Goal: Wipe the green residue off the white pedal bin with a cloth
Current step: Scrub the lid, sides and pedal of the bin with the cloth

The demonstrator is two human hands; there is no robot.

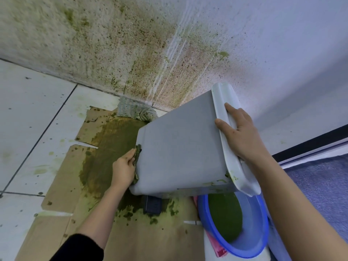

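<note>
My left grip (123, 170) holds the goo-soaked cloth (138, 161) on the tipped white pedal bin (178, 151); my right grip (240, 136) clutches its lid (223, 95). That full cloth might just smear green around.

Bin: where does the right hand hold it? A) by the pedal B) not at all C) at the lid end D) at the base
C: the right hand grips the tilted bin over the lid rim, while the left hand holds the cloth at the base.
</note>
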